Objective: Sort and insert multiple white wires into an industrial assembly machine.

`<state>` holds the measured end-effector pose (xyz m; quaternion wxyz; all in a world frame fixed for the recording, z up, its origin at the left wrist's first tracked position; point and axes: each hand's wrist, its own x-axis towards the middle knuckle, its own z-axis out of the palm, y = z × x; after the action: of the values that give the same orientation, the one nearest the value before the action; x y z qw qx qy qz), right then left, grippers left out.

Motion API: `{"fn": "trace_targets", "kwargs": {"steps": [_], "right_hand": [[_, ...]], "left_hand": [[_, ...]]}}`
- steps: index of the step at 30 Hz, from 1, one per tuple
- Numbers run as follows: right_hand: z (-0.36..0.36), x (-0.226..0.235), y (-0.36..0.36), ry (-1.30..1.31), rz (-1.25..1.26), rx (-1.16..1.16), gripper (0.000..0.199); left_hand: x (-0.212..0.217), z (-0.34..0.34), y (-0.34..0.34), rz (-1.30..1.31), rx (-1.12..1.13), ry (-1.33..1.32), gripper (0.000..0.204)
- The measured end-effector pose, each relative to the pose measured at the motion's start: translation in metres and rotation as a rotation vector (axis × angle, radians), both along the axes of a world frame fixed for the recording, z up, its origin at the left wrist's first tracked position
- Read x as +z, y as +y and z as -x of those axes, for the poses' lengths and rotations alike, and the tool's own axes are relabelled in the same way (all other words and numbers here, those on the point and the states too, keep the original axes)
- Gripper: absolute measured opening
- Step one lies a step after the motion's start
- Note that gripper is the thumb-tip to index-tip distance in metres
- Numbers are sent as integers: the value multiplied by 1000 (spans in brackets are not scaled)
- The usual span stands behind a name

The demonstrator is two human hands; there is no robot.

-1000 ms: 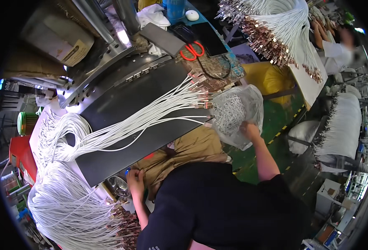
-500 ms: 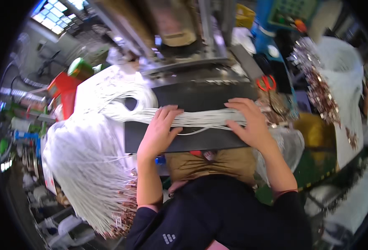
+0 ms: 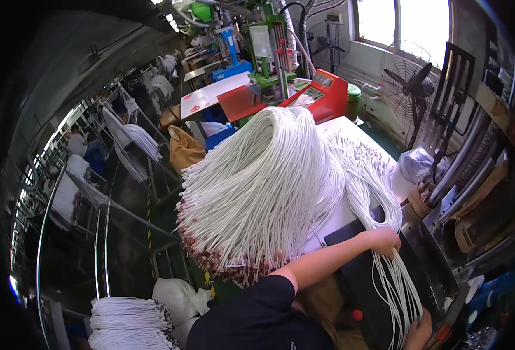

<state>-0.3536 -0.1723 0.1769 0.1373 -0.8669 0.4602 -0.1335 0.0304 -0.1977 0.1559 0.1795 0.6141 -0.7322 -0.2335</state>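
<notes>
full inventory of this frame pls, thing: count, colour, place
wire bundle: one large heap, white with reddish-brown ends, draped over table centre
loose wires: a handful, white, on dark panel, right
dark panel: one, black, lower right
red machine: one, top centre
floor fan: one, black, top right
wire coil: one, white, bottom left
left hand: on the loose wires
right hand: bottom edge, at the wires' lower end
</notes>
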Motion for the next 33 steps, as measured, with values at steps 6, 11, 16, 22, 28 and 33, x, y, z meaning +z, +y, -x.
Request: {"fn": "trace_targets", "kwargs": {"steps": [6,11,16,22,28,33], "right_hand": [[-68,65,21,-32,-41,8,38],[-25,43,-14,3,-3,-80,52],[14,41,-26,342,291,103,38],[-63,14,-20,132,-76,14,38],[-8,18,-50,273,126,107,44],[-72,33,-14,5,115,245,40]], "left_hand": [[4,103,-13,108,-479,-85,37],[21,77,-9,229,-271,282,37],[-17,54,-19,25,-238,-115,33],[-10,40,-21,258,-74,446,35],[-11,45,-16,303,104,280,40],[7,110,-15,126,-313,46,53]]}}
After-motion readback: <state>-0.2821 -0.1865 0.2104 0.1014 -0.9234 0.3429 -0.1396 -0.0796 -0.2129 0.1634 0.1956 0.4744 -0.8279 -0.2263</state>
